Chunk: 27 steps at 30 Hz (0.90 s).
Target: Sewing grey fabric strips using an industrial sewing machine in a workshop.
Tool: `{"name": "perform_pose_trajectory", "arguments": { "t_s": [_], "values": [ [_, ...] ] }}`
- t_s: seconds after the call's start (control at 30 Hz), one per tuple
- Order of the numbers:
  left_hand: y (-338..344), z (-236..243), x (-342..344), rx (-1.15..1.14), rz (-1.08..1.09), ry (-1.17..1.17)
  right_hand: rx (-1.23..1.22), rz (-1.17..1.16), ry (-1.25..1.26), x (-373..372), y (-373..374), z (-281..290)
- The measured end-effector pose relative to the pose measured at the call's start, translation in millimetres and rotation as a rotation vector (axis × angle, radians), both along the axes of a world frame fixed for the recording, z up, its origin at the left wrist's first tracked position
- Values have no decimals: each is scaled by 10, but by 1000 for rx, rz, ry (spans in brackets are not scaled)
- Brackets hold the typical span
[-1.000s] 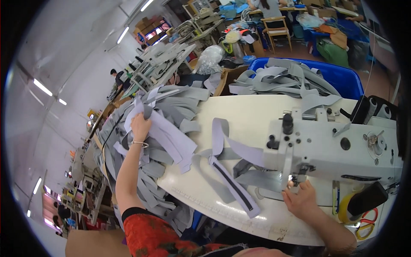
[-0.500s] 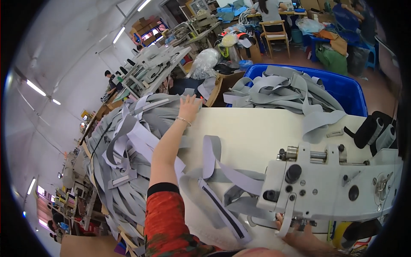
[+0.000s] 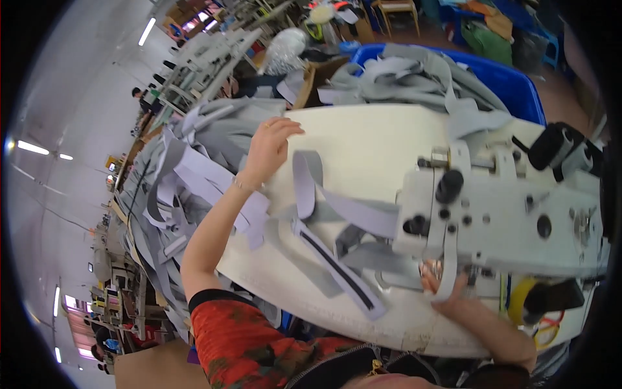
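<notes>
My left hand (image 3: 269, 148) lay open on the table edge just beside the limp, light grey strips (image 3: 194, 178), best pinched at an end; right hand (image 3: 453, 299) under the sewing machine (image 3: 505, 214), grip unclear

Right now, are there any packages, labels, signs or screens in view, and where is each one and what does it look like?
Cardboard box: beyond the table's far edge, brown, open, beside the grey fabric pile.
Blue bin: far right behind the sewing machine, rectangular, heaped with grey fabric.
No labels, signs or screens are clear enough to make out.
</notes>
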<state>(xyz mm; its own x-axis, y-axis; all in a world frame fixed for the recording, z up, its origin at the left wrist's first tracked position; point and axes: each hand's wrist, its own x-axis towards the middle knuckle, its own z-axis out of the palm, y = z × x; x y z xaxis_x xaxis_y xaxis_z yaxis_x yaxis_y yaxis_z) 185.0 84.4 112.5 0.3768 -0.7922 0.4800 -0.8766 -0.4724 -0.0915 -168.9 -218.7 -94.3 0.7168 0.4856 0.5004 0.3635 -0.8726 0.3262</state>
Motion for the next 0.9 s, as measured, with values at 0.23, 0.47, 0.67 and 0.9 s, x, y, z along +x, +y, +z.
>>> {"name": "perform_pose_trajectory", "arguments": {
  "t_s": [0.23,0.47,0.67,0.9],
  "values": [
    [-200,-260,-1748,-64,-425,-13,518,10,316,211,187,836],
    [408,-637,-2285,17,-470,0,553,64,160,173,190,809],
    [45,-671,-2480,136,-418,151,585,91,151,181,216,824],
    [4,-750,-2379,298,-415,92,551,86,128,203,248,845]
  ]
}}
